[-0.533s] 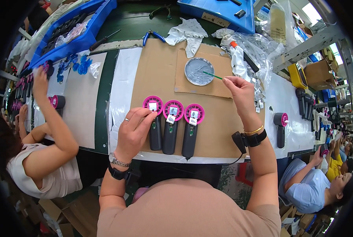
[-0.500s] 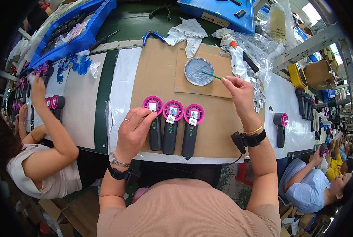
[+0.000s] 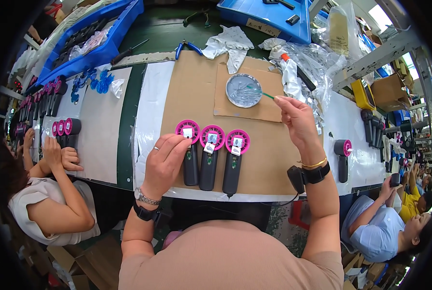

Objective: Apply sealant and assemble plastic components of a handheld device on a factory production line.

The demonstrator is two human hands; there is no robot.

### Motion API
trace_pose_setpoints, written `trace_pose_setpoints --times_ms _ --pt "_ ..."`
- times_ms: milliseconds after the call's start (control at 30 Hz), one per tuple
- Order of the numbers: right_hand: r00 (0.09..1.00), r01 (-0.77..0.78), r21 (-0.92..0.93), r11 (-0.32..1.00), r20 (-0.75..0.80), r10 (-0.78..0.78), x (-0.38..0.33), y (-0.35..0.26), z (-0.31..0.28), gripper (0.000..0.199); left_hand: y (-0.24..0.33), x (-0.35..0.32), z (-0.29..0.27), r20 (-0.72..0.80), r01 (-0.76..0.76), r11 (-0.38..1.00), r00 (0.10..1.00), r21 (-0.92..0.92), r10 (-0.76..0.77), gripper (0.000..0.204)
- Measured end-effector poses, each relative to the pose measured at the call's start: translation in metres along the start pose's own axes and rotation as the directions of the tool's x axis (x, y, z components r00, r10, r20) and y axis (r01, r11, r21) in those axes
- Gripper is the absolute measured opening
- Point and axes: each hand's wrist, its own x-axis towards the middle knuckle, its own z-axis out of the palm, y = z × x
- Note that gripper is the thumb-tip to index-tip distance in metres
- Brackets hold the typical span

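Three handheld fans with pink rings and dark handles lie side by side: a left fan (image 3: 191, 164), a middle fan (image 3: 207, 166) and a right fan (image 3: 232, 169). Each has a white square on its head. My left hand (image 3: 166, 159) is closed, its fingertips pinched at the left fan's head over the lower ring; what they pinch is too small to make out. Between the fingers of my right hand (image 3: 297, 118) is a thin green stick (image 3: 267, 95). Its far end reaches over a round dish (image 3: 231, 99) smeared with grey paste.
Under the fans lies a cardboard sheet (image 3: 269, 164), with a smaller cardboard piece (image 3: 221, 108) beneath the dish. Behind are blue-handled pliers (image 3: 188, 47), a white cloth (image 3: 230, 43) and crumpled plastic (image 3: 317, 60). Another fan (image 3: 343, 159) lies right; co-workers sit on both sides.
My right hand has shifted slightly right and down with the stick. My left hand stays at the left fan. The left co-worker's raised arm has come down to the table.
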Motion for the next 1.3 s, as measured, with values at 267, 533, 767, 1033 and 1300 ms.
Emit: trace_pose_setpoints --times_ms 267,533,767,1033,1300 --pt "0.984 0.116 -0.212 0.97 -0.112 -0.142 -0.009 0.01 -0.011 0.022 -0.002 -0.001 0.001 0.001 -0.022 0.999 1.0 0.029 0.022 0.03" --pt "1.0 0.005 0.138 0.99 0.012 -0.006 -0.015 -0.007 -0.012 0.022 0.0 -0.003 -0.004 -0.007 -0.03 0.999 1.0 0.036 0.03 0.029" --pt "0.984 0.035 0.195 0.98 0.166 -0.068 -0.048 -0.024 0.016 0.022 -0.002 -0.005 -0.006 -0.001 -0.03 0.999 1.0 0.041 0.03 0.033" --pt "0.956 0.253 -0.144 0.957 0.188 -0.225 -0.103 -0.019 0.065 0.013 -0.004 -0.01 -0.006 -0.047 -0.028 0.999 0.998 0.029 0.029 0.031" --pt "0.73 0.683 -0.463 0.565 0.456 -0.509 -0.114 -0.001 0.095 0.017 -0.003 -0.016 -0.006 -0.068 -0.017 0.998 0.997 0.054 0.021 0.03"
